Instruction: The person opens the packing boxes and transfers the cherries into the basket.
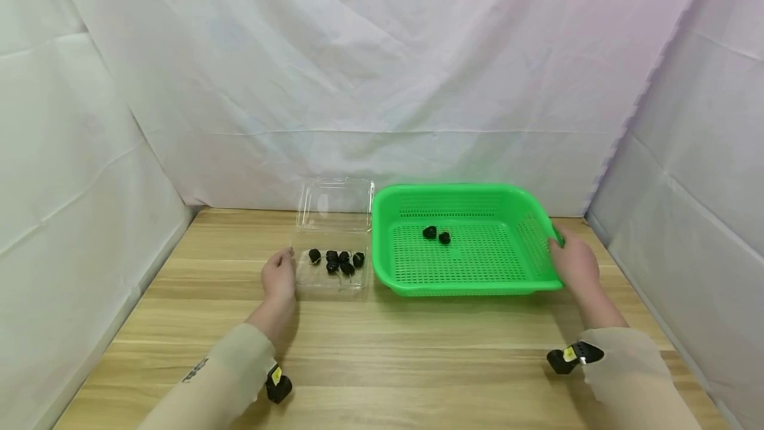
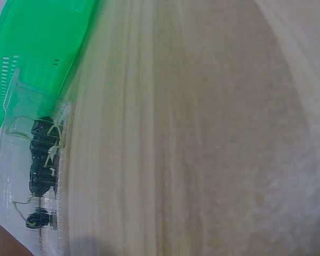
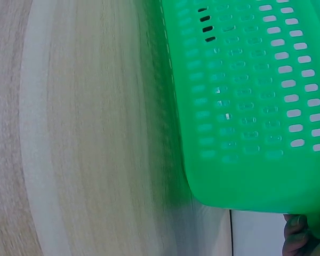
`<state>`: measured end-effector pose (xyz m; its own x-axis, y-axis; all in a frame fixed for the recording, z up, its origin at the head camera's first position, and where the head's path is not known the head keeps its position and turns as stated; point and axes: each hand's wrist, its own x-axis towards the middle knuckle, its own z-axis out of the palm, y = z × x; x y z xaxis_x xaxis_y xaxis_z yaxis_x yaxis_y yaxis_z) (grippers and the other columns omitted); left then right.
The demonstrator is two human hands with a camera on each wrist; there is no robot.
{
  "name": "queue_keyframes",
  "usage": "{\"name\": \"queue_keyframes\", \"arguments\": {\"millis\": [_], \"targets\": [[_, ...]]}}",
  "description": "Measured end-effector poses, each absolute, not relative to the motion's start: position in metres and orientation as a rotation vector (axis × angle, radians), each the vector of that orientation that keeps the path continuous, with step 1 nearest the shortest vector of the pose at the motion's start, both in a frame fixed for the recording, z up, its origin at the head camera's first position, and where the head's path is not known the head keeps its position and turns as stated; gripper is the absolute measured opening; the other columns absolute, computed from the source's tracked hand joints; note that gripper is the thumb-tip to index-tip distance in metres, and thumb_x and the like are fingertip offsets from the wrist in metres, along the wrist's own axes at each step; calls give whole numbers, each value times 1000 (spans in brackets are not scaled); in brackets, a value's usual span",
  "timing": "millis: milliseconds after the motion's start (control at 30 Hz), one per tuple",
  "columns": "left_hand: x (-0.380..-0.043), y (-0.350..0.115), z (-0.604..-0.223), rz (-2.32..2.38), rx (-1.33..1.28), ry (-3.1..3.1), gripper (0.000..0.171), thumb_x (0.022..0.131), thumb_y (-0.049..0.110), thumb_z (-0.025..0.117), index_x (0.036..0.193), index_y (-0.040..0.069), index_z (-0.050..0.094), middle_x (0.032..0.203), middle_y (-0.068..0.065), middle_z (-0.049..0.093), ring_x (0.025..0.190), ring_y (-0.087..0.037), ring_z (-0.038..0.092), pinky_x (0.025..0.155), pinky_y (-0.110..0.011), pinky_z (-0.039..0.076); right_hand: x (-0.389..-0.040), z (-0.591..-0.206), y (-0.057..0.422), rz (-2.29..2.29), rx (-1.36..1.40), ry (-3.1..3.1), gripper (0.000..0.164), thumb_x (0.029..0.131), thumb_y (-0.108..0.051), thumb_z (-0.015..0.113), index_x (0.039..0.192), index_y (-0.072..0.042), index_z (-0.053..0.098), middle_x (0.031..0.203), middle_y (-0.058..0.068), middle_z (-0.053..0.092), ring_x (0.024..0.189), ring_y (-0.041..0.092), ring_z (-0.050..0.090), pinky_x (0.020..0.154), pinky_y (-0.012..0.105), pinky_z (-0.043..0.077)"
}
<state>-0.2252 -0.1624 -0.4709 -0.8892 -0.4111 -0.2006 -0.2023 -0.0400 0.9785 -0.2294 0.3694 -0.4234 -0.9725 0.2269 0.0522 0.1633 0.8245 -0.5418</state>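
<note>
Behind the clear box (image 1: 316, 279) and green basket (image 1: 465, 286) hangs white cloth (image 1: 382, 71).

A light wood-grain table (image 1: 430, 363) stands before a creased white backdrop (image 1: 382, 71), apparently cloth though the soft picture leaves that uncertain, with a white left panel (image 1: 71, 151) and a white right panel (image 1: 686, 144) flanking it.
</note>
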Motion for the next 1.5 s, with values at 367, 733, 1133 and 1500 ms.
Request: {"name": "queue_keyframes", "arguments": {"millis": [367,733,1133,1500], "targets": [[-225,-162,-470,-2031,689,-2102,38,106,13,37,138,0,49,144,-14,47,125,-27,48,97,-28,47,-231,-425,371,839,-319,-2896,55,105,-28,36,148,5,29,139,38,39,95,45,52,68,50,44],[-229,-158,-466,-2015,670,-2113,38,106,12,35,139,-3,44,141,-18,47,132,-32,42,110,-38,37,-231,-425,370,839,-323,-2897,54,105,-26,36,150,2,28,140,37,38,92,43,52,66,46,44],[-242,-154,-463,-2002,716,-2047,36,105,10,37,137,-4,47,138,-19,50,129,-32,45,107,-38,40,-231,-425,371,826,-314,-2901,54,104,-26,36,149,3,29,141,38,37,94,44,52,67,47,44],[-252,-151,-460,-2022,731,-2056,38,106,12,35,140,-1,44,141,-16,48,132,-30,43,108,-36,39,-230,-419,370,781,-282,-2921,54,104,-26,37,148,4,30,140,39,36,104,52,49,71,55,44]]}}
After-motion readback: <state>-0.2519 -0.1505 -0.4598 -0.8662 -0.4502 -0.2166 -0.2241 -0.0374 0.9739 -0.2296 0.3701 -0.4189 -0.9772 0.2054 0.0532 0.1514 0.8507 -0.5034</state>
